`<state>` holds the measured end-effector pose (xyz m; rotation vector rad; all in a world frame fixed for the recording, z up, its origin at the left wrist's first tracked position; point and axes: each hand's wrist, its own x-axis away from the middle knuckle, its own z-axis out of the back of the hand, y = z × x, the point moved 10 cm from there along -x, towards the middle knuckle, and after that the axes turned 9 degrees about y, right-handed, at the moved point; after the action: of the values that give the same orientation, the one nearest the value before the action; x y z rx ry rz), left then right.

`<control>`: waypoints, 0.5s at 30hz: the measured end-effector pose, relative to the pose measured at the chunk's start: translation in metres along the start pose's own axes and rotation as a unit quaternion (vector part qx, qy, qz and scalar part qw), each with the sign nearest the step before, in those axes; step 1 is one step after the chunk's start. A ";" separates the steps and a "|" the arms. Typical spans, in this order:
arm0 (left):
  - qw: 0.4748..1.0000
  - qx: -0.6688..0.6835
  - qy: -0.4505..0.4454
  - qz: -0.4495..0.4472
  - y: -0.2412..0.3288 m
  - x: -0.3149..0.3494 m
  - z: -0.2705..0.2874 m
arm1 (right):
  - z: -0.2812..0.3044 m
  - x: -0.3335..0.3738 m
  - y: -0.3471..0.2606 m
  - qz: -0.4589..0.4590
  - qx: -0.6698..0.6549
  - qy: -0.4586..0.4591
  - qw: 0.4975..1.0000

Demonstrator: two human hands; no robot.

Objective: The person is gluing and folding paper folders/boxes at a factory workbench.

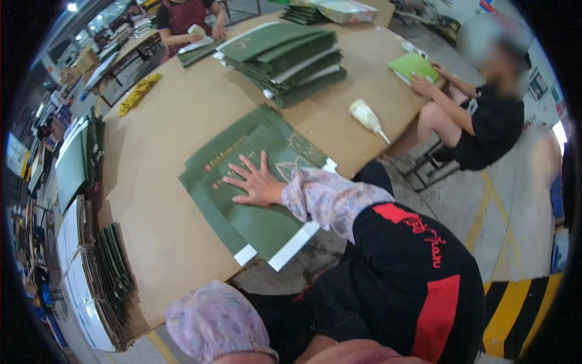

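My right hand (pixel 260 183) lies flat with spread fingers on a dark green paper bag (pixel 267 227), palm down. Small gold and red print marks the bag, and a pale cord handle (pixel 291 165) shows beside my wrist. Beneath it, another green bag (pixel 206 182) sticks out at the left, and both have white strips at the near edge. My left arm shows only as a floral sleeve (pixel 218 321) at the lower edge; the left hand is out of sight.
A tall stack of green bags (pixel 282 60) stands farther back on the brown table (pixel 145 176). A white glue bottle (pixel 367 118) lies to the right. Tied bundles (pixel 88 261) line the left edge near a yellow cloth (pixel 139 94). A seated person (pixel 491 109) handles a light green piece (pixel 412 68); another works behind.
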<state>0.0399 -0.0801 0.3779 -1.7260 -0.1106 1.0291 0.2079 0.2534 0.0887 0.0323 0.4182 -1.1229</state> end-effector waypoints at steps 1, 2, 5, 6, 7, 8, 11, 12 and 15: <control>1.000 -0.001 0.018 0.012 0.002 -0.002 0.001 | 0.001 0.000 0.005 -0.018 -0.004 -0.008 1.000; 0.999 -0.009 0.026 0.027 0.005 -0.008 0.000 | 0.001 -0.006 -0.006 -0.003 0.003 -0.006 1.000; 0.996 -0.024 0.046 0.077 0.007 -0.016 -0.003 | -0.002 -0.012 -0.014 0.008 -0.004 -0.001 1.000; 0.994 -0.028 0.052 0.089 0.008 -0.020 -0.002 | -0.002 -0.013 -0.018 0.017 0.003 0.009 1.000; 0.993 -0.032 0.055 0.100 0.010 -0.024 0.000 | -0.004 -0.011 -0.018 0.011 -0.007 0.006 1.000; 0.992 -0.034 0.055 0.106 0.011 -0.025 0.002 | -0.004 -0.014 -0.017 0.016 0.004 0.012 1.000; 0.992 -0.032 0.051 0.114 0.009 -0.027 0.005 | -0.003 -0.009 -0.010 0.013 0.018 0.021 1.000; 0.992 -0.029 0.050 0.113 0.008 -0.028 0.006 | -0.003 -0.011 -0.009 0.011 0.016 0.018 1.000; 0.992 -0.035 0.046 0.111 0.004 -0.028 0.000 | -0.005 -0.008 -0.016 0.010 0.007 -0.006 1.000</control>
<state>0.0210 -0.0965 0.3905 -1.8776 0.1074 1.1166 0.1892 0.2545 0.0901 0.0415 0.3989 -1.1064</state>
